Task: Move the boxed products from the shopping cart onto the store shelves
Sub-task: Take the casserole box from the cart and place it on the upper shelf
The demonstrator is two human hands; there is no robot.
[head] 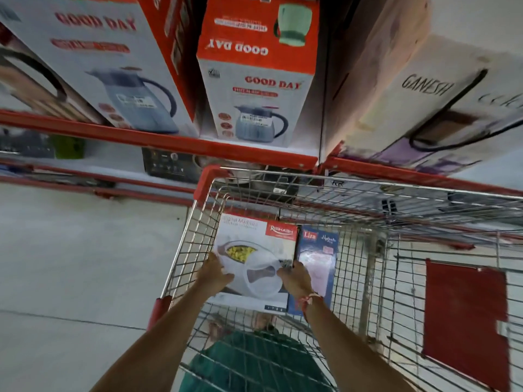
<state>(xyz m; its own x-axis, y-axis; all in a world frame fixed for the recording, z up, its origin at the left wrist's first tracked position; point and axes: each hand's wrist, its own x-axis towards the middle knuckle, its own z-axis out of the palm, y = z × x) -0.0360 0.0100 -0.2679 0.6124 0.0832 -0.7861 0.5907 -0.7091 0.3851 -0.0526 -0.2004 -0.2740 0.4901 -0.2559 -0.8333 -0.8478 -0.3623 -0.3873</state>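
Note:
A white Rishabh casserole box [256,244] with a red corner label stands inside the wire shopping cart [353,190] at its left side. My left hand [215,273] grips the box's left edge and my right hand [294,275] grips its right edge. A blue Liza box [321,250] stands right beside it in the cart, partly hidden behind my right wrist. Above the cart runs the red-edged store shelf [169,140], which carries Good Day jug boxes [256,89].
A large Good Day box [99,66] fills the shelf's left, a Ganesh box [424,108] its right. A lower shelf [85,179] holds dark appliances. The cart's red seat flap [467,315] hangs at right. Pale floor [70,264] spreads on the left.

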